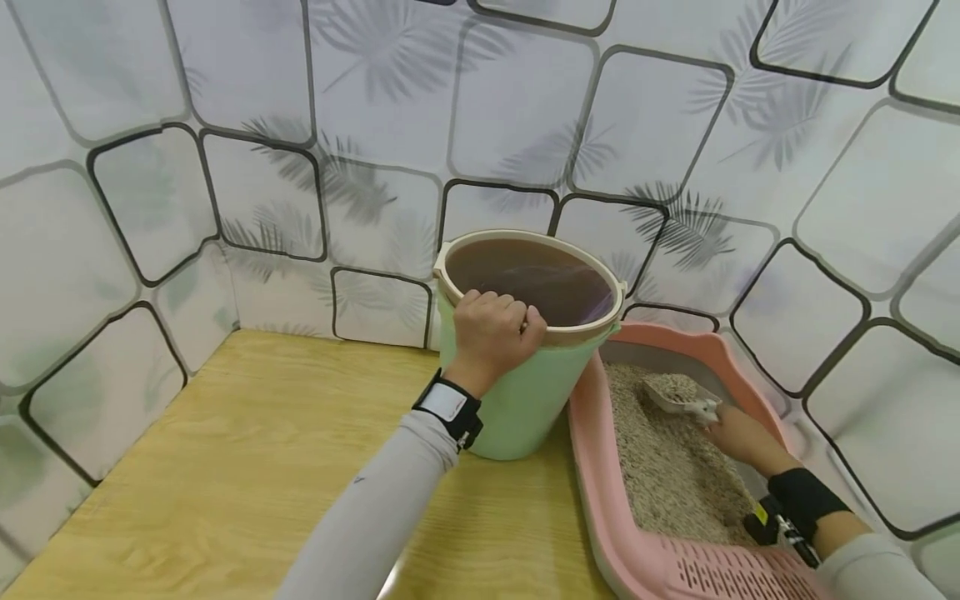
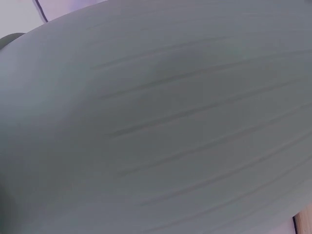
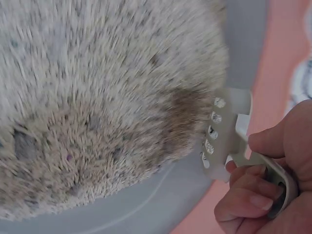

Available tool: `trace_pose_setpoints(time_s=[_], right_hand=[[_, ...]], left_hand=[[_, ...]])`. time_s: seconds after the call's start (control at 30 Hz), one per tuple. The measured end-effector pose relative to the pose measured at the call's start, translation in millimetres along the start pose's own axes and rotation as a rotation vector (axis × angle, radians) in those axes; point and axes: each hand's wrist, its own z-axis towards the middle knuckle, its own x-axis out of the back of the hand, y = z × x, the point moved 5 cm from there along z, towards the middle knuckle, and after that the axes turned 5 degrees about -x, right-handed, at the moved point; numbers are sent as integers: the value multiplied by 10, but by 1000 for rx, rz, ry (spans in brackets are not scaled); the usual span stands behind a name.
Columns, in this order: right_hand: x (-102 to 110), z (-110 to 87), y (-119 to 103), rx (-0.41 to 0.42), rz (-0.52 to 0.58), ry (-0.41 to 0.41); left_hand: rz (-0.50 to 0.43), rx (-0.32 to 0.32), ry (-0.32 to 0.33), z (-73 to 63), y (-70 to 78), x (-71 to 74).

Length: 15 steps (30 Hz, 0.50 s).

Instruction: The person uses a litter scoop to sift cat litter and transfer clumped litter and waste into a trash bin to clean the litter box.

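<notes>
I'm watching the right hand (image 1: 741, 437) gripping the litter-filled scoop (image 1: 675, 392) inside the pink tray (image 1: 600, 467) at lower right; farther up, the left hand (image 1: 493, 340) is clamping onto the green bin (image 1: 521, 404) at centre, the patterned backdrop (image 1: 525, 100) rising behind.

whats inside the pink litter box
Grainy litter fills much of it, and the right hand grips a scoop with some litter on it. Whatever lies under the litter is covered and cannot be seen.
</notes>
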Motion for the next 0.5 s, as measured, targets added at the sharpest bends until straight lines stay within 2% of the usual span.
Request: trace_pose_setpoints(time_s=[0.1,0.2,0.37,0.5], right_hand=[[3,-230,-81,-14,51,85],[1,-470,-140,-50,116,134],[36,-806,-186,-175,143,155],[57,-997,-253,-246,151,236]], left_hand=[[4,4,-3,-22,-26,16],[2,4,-5,-38,-36,20],[-6,-2,3,-50,-28,17],[-12,1,1,-52,-19,22]])
